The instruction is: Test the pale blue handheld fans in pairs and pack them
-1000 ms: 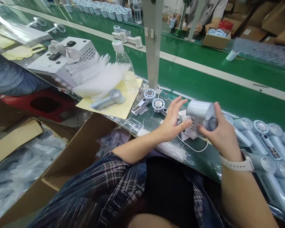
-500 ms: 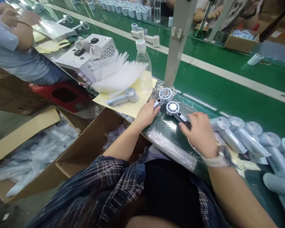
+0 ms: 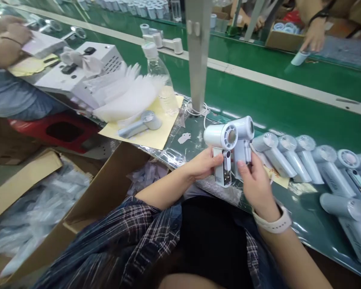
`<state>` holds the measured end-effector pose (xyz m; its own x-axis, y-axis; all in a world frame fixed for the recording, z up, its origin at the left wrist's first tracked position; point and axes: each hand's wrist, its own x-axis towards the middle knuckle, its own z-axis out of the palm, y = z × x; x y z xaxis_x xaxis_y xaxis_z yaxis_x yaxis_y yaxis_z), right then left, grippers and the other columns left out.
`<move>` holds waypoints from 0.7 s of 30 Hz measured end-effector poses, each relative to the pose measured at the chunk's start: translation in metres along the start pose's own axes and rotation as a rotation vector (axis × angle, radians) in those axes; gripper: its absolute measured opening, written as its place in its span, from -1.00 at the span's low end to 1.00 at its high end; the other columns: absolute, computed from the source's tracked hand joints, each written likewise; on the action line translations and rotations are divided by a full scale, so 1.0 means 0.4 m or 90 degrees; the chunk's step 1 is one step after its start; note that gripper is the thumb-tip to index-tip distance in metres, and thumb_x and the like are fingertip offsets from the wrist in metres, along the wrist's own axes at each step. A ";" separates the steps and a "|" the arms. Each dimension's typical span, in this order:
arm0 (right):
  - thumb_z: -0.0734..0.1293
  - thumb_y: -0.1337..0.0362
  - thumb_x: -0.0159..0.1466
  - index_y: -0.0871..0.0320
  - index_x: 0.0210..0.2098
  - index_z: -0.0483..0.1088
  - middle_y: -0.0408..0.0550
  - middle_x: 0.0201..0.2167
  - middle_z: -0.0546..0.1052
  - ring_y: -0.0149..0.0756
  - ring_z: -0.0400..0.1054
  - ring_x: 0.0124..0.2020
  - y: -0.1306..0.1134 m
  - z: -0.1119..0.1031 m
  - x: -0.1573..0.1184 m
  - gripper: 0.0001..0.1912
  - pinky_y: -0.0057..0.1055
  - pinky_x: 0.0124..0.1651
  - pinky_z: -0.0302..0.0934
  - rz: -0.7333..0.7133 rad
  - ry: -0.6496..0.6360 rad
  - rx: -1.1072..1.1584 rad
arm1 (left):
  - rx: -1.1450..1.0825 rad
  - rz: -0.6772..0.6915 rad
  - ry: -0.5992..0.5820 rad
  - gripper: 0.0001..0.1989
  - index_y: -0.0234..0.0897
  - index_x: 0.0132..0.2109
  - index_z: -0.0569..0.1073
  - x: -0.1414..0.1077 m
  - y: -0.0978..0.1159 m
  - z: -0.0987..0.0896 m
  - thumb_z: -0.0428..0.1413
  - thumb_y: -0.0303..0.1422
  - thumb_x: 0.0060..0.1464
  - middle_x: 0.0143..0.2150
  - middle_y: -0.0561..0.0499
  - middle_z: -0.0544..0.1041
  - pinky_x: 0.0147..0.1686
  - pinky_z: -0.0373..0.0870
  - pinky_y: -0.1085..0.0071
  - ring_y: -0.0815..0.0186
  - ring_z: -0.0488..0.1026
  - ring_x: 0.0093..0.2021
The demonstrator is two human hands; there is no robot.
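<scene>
My left hand (image 3: 205,163) is closed round the handle of a pale blue handheld fan (image 3: 218,135), whose open handle shows a circuit board. Close beside it, my right hand (image 3: 256,182) grips a second pale blue fan (image 3: 244,126) by its handle. Both fans are raised upright over the bench edge, their round heads at the top and touching or nearly so. Right of my right hand, several similar fans (image 3: 278,158) lie in a row on the green bench.
A bottle (image 3: 167,96) and another fan (image 3: 150,120) rest on yellow paper (image 3: 168,134). A metal post (image 3: 197,60) rises behind the bench. Cardboard boxes (image 3: 87,196) with plastic bags stand lower left. Another person's hand (image 3: 315,36) touches a part across the belt.
Both fans have been lifted off the bench and turned upright, and my hands have come closer together. The view has shifted right. Across the belt, another person's hand has reached a part.
</scene>
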<state>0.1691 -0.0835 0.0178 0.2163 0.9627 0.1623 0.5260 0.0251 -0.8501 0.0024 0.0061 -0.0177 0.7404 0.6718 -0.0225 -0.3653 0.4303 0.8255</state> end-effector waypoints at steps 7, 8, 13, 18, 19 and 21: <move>0.15 -0.02 0.50 0.16 -0.22 0.47 0.18 -0.38 0.58 0.02 0.47 -0.35 0.162 -0.123 -0.075 -0.57 -0.22 -0.35 0.18 0.207 0.134 -0.416 | -0.033 -0.042 0.027 -0.30 -0.23 -0.15 0.50 0.051 -0.056 0.041 0.49 0.20 -0.22 -0.16 -0.10 0.67 -0.09 0.63 0.16 0.05 0.68 -0.13; 0.17 0.04 0.47 0.15 -0.25 0.44 0.24 -0.34 0.58 0.06 0.48 -0.31 0.174 -0.130 -0.078 -0.63 -0.23 -0.35 0.15 0.213 0.132 -0.455 | -0.031 -0.052 0.032 -0.32 -0.23 -0.17 0.50 0.055 -0.054 0.042 0.50 0.15 -0.23 -0.21 -0.09 0.66 -0.11 0.63 0.16 0.04 0.68 -0.14; 0.27 0.03 0.41 0.05 -0.31 0.34 0.07 -0.37 0.62 -0.08 0.52 -0.34 0.132 -0.117 -0.103 -0.74 -0.25 -0.30 0.28 0.142 -0.027 -0.198 | -0.041 -0.005 0.010 -0.26 -0.21 -0.21 0.45 0.083 -0.018 0.082 0.34 0.37 -0.16 0.00 -0.21 0.68 0.14 0.62 -0.04 -0.17 0.59 0.23; 0.51 -0.07 0.28 0.10 -0.15 0.51 -0.14 -0.54 0.55 -0.22 0.47 -0.50 0.070 -0.100 -0.119 -0.61 -0.31 -0.36 0.38 0.210 -0.179 0.287 | -0.012 0.079 0.044 -0.08 -0.19 -0.29 0.27 0.114 0.013 0.127 -0.12 0.65 -0.10 0.24 -0.25 0.59 0.21 0.59 -0.02 -0.10 0.47 0.39; 0.53 -0.07 0.27 0.12 -0.15 0.54 -0.15 -0.55 0.54 -0.24 0.46 -0.51 0.065 -0.094 -0.117 -0.60 -0.31 -0.37 0.39 0.211 -0.200 0.315 | -0.019 0.096 0.046 -0.08 -0.20 -0.30 0.27 0.118 0.013 0.131 -0.16 0.65 -0.08 0.27 -0.24 0.57 0.22 0.59 -0.01 -0.08 0.48 0.38; 0.54 -0.08 0.28 0.12 -0.22 0.57 -0.11 -0.50 0.57 -0.25 0.48 -0.47 0.056 -0.078 -0.114 -0.61 -0.33 -0.35 0.40 0.188 -0.201 0.335 | -0.033 0.126 0.033 -0.08 -0.20 -0.30 0.27 0.123 0.007 0.134 -0.20 0.64 -0.04 0.27 -0.24 0.57 0.22 0.59 -0.01 -0.07 0.49 0.37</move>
<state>0.1968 -0.1351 0.0072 -0.0028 0.9797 -0.2004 -0.0053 -0.2004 -0.9797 0.0682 0.0081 0.0138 0.6220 0.7757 0.1067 -0.5295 0.3164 0.7871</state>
